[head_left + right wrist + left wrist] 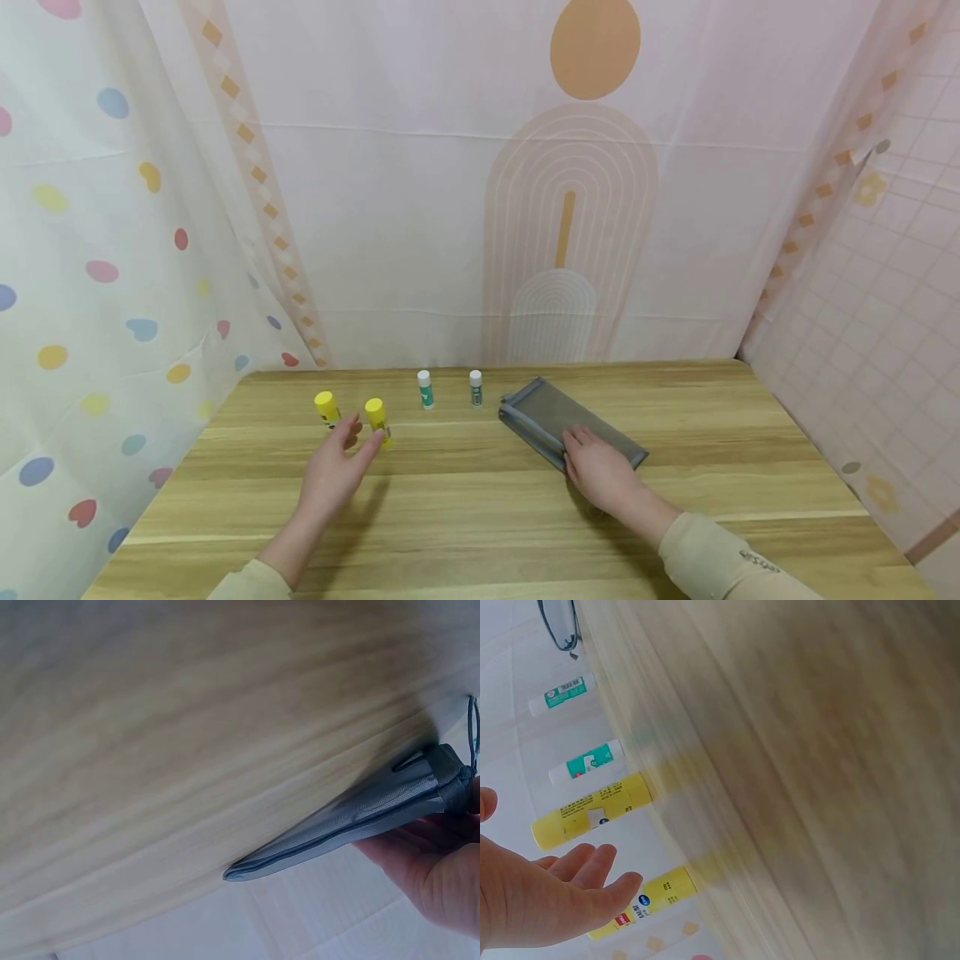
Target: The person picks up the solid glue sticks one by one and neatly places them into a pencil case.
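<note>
My left hand [333,471] reaches in beside two upright yellow glue sticks, its thumb and fingers spread and relaxed. One yellow glue stick [327,408] stands just past the fingers. The other yellow glue stick [377,421] is by the thumb in the head view. In the left wrist view, a gap shows between the hand [555,896] and the nearer-centre yellow glue stick [592,810]. With my right hand [600,473] I hold a grey mesh zipper pouch [558,412] at its near side, fingers lying over the top. The thumb's hold is partly hidden.
Two smaller glue sticks with white caps and green labels, one left [425,390] and one right [476,388], stand near the back edge of the wooden table [465,517]. Patterned curtains [390,208] hang behind and at both sides.
</note>
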